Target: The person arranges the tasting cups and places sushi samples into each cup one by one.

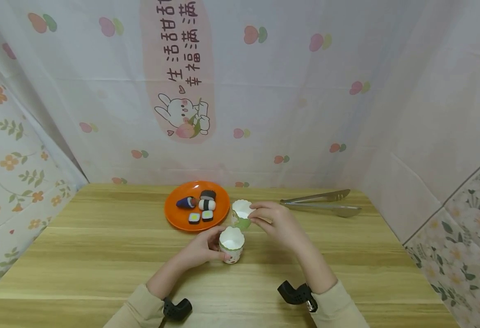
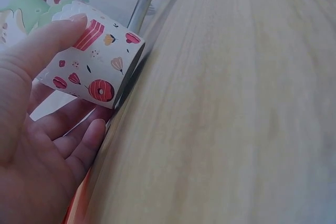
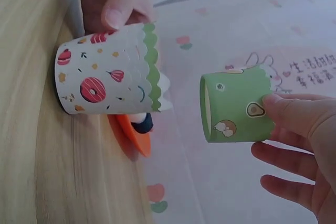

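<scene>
A white paper baking cup (image 1: 232, 256) with a scalloped green rim and donut and cake prints stands upright at the table's middle. My left hand (image 1: 198, 249) holds it, thumb on one side and fingers round the other, as the left wrist view shows. Just beyond it, my right hand (image 1: 280, 224) pinches a second baking cup (image 3: 239, 106) by its rim. That one is green with avocado prints and, in the right wrist view, hangs clear of the table. Both cups have white insides; whether more cups are nested within cannot be told.
An orange plate (image 1: 174, 217) with several toy sushi pieces (image 1: 207, 205) lies left of the cups, towards the back. Metal tongs (image 1: 322, 205) lie at the back right of the wooden table (image 1: 100, 255). Patterned curtains (image 1: 289, 114) close off the back and sides.
</scene>
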A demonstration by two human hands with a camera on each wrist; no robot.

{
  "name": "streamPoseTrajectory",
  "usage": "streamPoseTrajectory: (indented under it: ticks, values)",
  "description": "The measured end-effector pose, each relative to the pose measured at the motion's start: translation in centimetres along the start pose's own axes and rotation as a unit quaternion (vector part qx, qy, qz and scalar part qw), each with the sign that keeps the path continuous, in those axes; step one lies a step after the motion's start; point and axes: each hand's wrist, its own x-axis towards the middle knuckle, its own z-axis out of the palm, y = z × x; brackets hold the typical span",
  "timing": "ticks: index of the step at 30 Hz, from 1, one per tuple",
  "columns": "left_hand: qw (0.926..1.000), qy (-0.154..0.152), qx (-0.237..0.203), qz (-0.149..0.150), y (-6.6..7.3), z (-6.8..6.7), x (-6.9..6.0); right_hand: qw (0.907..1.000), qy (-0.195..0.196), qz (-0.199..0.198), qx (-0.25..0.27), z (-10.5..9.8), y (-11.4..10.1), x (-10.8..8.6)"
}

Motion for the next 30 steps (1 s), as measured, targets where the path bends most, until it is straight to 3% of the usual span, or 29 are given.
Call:
streamPoseTrajectory:
  ticks: [16,25,30]
  values:
    - [1.0,0.0,0.003,-0.006,-0.1,0.0,0.0,0.9966,-0.006,0.077,-0.028,1.4,2.5,0.5]
    - [1.0,0.002,0.001,-0.005,-0.2,0.1,0.0,0.9908,-0.031,0.123,-0.046,2.8,3.4,0.0]
    - [1.0,0.006,0.0,-0.007,-0.1,0.0,0.0,0.9895,-0.044,0.127,-0.054,3.7,4.1,-0.3]
